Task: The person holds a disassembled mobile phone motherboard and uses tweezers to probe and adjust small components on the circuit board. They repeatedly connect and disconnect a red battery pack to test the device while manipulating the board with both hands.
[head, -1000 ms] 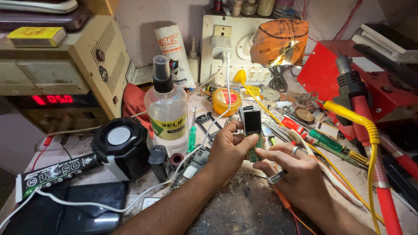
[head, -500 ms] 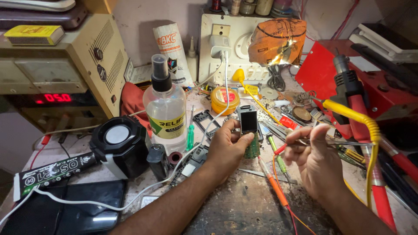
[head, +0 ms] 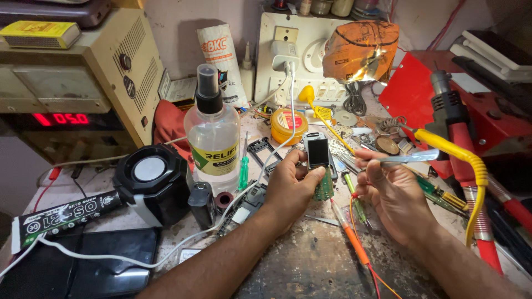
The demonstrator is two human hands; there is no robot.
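**Tweezers lifted clear of the little phone board**

The left hand [head: 288,188] is closed around a small handset part [head: 318,152], a grey frame with a dark screen and a green circuit board [head: 324,190] hanging below it, held upright above the middle of the workbench [head: 310,266]. It sat in the same grip a second ago and has hardly moved

What has changed is the right hand [head: 390,196]. A second ago it lay low beside the board, close against the left hand, with its tool pointed down near the bench. Half a second ago it had pulled back to the right and risen. Now it stands apart from the handset, fingers pinched on a pair of metal tweezers [head: 407,158] that lie nearly level, pointing away to the right. Whether anything sits in the tips I cannot tell

So the tool has left the board, and to my eye the close work on it is paused rather than going on, with the part simply being held up to view

Round about: a clear spray bottle [head: 212,135] stands left of the hands, a black round speaker [head: 151,180] further left, a yellow-sleeved cable [head: 471,166] arches on the right, and an orange-handled probe [head: 352,241] lies on the bench between the wrists
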